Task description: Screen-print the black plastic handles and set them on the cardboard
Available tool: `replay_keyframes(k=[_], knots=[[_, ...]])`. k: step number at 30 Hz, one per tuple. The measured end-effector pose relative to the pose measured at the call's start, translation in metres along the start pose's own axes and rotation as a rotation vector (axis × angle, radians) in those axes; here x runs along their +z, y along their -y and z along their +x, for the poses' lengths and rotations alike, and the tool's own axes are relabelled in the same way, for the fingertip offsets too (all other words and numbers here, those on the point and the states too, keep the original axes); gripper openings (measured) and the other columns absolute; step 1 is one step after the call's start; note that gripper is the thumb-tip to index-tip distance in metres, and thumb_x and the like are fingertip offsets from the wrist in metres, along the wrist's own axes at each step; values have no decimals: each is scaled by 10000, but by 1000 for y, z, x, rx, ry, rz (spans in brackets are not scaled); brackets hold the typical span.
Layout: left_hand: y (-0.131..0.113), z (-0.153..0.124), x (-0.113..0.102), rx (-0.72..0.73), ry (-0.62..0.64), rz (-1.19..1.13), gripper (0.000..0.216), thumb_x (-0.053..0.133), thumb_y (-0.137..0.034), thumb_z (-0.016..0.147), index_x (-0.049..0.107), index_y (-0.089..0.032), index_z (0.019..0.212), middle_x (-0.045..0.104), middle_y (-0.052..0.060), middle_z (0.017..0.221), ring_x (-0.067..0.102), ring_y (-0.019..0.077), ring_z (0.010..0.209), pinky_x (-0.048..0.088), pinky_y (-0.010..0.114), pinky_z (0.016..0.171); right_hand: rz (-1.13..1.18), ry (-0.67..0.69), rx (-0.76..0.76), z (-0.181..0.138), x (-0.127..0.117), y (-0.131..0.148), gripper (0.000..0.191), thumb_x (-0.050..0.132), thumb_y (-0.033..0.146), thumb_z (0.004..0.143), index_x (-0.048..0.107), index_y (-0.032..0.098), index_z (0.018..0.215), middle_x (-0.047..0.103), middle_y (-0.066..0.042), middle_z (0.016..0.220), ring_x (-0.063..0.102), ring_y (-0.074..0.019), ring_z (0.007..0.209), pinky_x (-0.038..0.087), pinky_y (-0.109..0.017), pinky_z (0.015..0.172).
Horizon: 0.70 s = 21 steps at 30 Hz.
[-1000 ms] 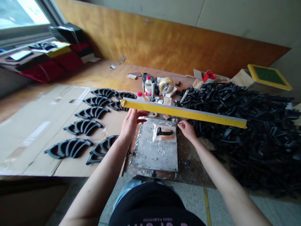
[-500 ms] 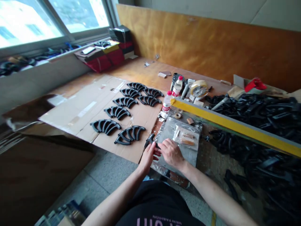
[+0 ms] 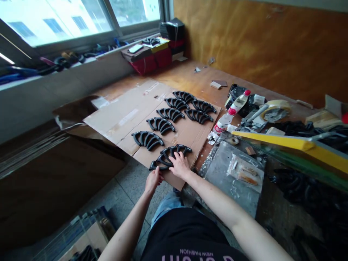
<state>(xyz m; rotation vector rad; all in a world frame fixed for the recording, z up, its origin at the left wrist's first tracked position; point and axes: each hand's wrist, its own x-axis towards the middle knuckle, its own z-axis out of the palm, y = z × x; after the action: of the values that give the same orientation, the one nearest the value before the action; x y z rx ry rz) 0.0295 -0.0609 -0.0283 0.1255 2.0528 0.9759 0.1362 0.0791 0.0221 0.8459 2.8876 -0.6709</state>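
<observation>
Left hand, thumb and fingers closed on a black curved handle at the near left of a fan of like handles, on the cardboard sheet; right hand, fingers spread over the same fan, any grip on it not discernible. To right, one grey plate. Beyond, further black fans and, farther right, two red-capped bottles.

The right hand covers parts of the black handles under it; whether the left hand beside it grips one is unclear. Well right of both hands, the yellow frame and dark, blurred pile are cut off.
</observation>
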Motion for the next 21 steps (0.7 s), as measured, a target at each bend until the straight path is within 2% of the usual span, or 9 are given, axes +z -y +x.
replay_keyframes(k=[3, 5, 8, 11, 16, 21], knots=[[0, 5, -4, -15, 51, 23, 545, 353, -629, 847, 602, -147, 784, 648, 67, 578, 563, 163, 482, 405, 254, 435, -31, 14, 123, 10, 12, 13, 516, 676, 326, 791, 541, 230, 1280, 383, -133, 1461, 269, -387, 1341, 335, -590, 996], [0, 6, -5, -24, 64, 28, 548, 348, -624, 849, 606, -144, 797, 666, 78, 612, 580, 167, 498, 418, 257, 441, -33, 19, 175, 13, 17, 17, 494, 661, 290, 781, 556, 207, 1255, 418, -145, 1430, 308, -396, 1316, 317, -594, 1002], [-2, 7, -6, -35, 78, 32, 530, 346, -601, 855, 607, -141, 813, 685, 90, 650, 596, 171, 509, 439, 266, 451, -21, 2, 166, 14, 18, 15, 428, 633, 285, 784, 590, 191, 1200, 503, -142, 1334, 348, -388, 1291, 309, -584, 1009], [-11, 11, -4, -39, 107, 44, 499, 356, -574, 858, 607, -146, 804, 695, 98, 662, 617, 184, 521, 460, 280, 467, -12, -31, 180, 15, 14, 8, 422, 637, 300, 778, 604, 190, 1183, 519, -142, 1311, 338, -392, 1302, 284, -590, 1027], [-48, 40, 17, 17, 143, 112, 448, 373, -535, 859, 619, -178, 746, 715, 112, 687, 648, 210, 549, 493, 310, 529, 0, -92, 312, 28, 1, -16, 424, 654, 322, 783, 607, 238, 1196, 516, -127, 1331, 343, -374, 1299, 302, -555, 1021], [-91, 79, 46, 87, 194, 198, 390, 404, -464, 847, 625, -192, 675, 718, 111, 665, 654, 219, 545, 484, 307, 543, -6, -204, 488, 60, -19, -56, 414, 651, 364, 798, 620, 250, 1195, 554, -122, 1269, 409, -344, 1218, 379, -509, 957]])
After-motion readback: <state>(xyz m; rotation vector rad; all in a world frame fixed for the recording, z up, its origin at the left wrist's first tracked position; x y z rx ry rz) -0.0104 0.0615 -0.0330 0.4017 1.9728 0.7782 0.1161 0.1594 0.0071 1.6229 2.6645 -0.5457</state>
